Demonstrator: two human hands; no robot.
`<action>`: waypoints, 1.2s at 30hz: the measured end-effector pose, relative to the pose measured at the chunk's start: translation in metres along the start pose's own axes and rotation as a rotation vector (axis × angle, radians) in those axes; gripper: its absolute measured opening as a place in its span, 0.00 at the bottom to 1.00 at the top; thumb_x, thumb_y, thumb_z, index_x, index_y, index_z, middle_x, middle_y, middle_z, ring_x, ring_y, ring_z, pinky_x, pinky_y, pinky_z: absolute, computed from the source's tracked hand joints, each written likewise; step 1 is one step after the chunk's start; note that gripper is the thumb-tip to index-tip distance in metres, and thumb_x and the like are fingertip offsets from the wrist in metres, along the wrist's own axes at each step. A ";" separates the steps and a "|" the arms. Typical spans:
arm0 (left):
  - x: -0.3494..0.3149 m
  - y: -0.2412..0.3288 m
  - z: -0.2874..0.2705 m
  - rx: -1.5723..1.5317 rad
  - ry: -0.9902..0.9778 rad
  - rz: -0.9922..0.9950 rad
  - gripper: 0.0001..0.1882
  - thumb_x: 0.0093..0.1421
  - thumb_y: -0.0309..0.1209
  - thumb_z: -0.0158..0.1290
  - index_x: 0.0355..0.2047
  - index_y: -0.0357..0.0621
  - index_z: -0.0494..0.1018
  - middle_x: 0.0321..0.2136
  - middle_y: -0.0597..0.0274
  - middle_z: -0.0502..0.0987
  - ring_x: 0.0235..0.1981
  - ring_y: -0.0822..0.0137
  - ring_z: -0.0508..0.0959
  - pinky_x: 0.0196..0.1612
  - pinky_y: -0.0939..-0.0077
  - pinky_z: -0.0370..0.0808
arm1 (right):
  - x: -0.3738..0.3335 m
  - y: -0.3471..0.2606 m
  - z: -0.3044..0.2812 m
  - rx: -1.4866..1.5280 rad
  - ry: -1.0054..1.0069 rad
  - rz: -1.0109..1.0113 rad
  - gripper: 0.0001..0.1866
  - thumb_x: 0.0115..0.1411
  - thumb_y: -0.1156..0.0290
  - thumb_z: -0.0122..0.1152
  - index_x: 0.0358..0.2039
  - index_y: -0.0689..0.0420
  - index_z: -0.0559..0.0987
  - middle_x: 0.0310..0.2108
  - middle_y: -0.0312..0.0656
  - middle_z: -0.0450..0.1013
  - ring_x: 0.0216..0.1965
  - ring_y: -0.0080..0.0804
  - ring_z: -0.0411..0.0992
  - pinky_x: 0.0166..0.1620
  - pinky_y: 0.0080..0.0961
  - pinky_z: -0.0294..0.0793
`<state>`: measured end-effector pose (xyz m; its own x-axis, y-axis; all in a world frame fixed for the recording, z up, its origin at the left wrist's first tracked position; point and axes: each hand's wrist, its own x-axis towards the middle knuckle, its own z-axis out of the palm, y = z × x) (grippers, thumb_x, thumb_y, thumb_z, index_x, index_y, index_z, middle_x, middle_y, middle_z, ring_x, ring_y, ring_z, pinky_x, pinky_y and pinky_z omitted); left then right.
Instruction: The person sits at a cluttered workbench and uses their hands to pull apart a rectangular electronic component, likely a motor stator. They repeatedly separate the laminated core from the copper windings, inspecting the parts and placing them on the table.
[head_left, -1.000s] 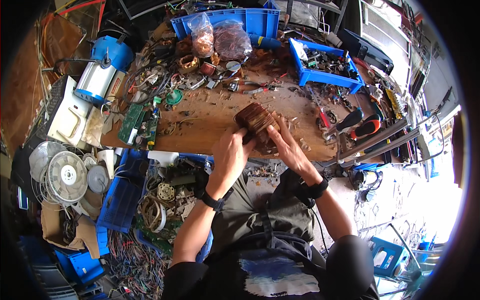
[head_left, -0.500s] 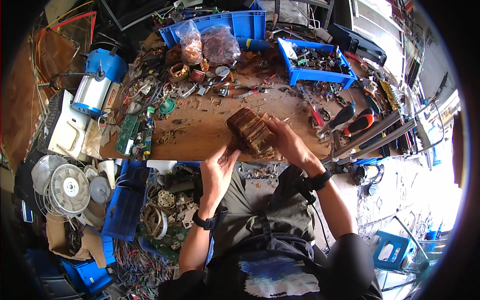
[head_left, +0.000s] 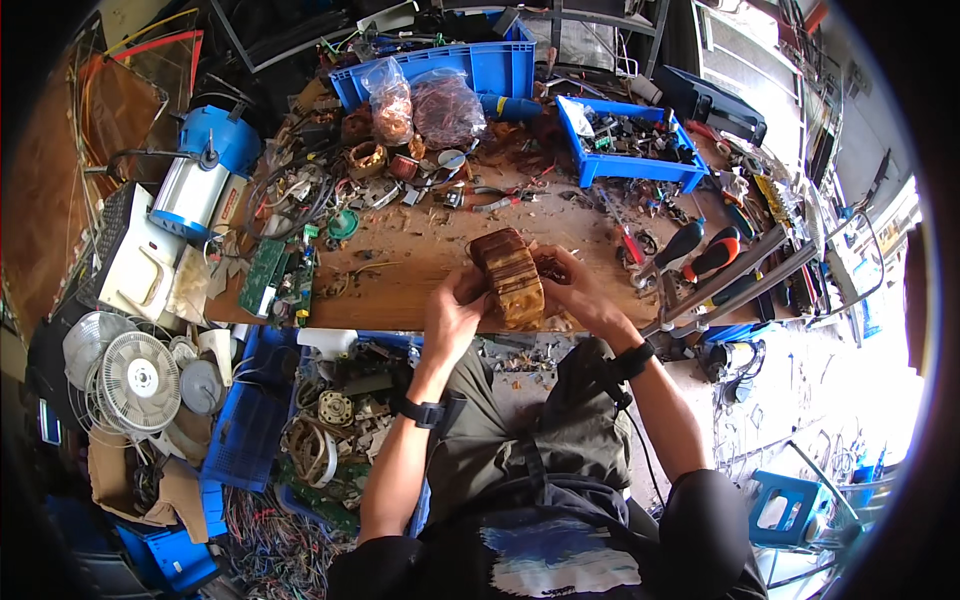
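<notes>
Over the front edge of the bench I hold a block-shaped brown copper coil (head_left: 512,283), its side streaked with darker and lighter layers. My left hand (head_left: 455,315) grips it from the left, its fingers partly hidden by the coil. On the other side, my right hand (head_left: 580,288) is closed round the coil's right end, fingertips bent inward. The wooden bench (head_left: 400,245) beneath is strewn with small brown scraps.
Farther back stand a blue crate (head_left: 500,60), bags of copper wire (head_left: 447,112) and a blue tray (head_left: 640,170) of small parts. Screwdrivers (head_left: 710,255) and metal bars (head_left: 745,285) lie right. Green circuit boards (head_left: 265,275) sit left, near a fan grille (head_left: 143,378).
The coil has been turned so that its layered side faces up and toward me. My left hand has moved up against its left side, and my right fingers have curled in.
</notes>
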<state>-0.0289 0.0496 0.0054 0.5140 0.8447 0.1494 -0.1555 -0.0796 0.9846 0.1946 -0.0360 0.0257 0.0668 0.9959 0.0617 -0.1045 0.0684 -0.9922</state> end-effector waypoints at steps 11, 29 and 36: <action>-0.047 -0.013 0.027 0.381 0.099 0.292 0.41 0.71 0.34 0.64 0.77 0.41 0.55 0.72 0.46 0.65 0.72 0.53 0.69 0.74 0.53 0.66 | -0.001 -0.064 -0.006 -0.233 0.390 -0.077 0.16 0.65 0.67 0.74 0.48 0.60 0.80 0.39 0.36 0.78 0.41 0.20 0.77 0.44 0.25 0.81; -0.039 -0.046 0.020 -0.422 0.115 0.054 0.35 0.73 0.34 0.57 0.75 0.49 0.54 0.66 0.55 0.68 0.67 0.61 0.71 0.67 0.61 0.74 | -0.032 -0.112 0.110 -0.839 -0.345 -0.581 0.21 0.50 0.76 0.78 0.46 0.53 0.82 0.44 0.45 0.66 0.48 0.47 0.70 0.48 0.39 0.79; -0.035 -0.005 0.010 -0.004 0.207 0.412 0.59 0.51 0.27 0.79 0.76 0.49 0.51 0.70 0.61 0.62 0.67 0.60 0.72 0.66 0.63 0.78 | -0.012 -0.082 0.073 -0.504 -0.112 -0.392 0.24 0.62 0.56 0.79 0.49 0.57 0.79 0.44 0.43 0.74 0.46 0.39 0.75 0.51 0.36 0.78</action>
<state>-0.0376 0.0148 -0.0042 0.2299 0.8311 0.5065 -0.3148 -0.4289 0.8467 0.1304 -0.0489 0.1146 -0.1015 0.9047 0.4138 0.3867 0.4191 -0.8215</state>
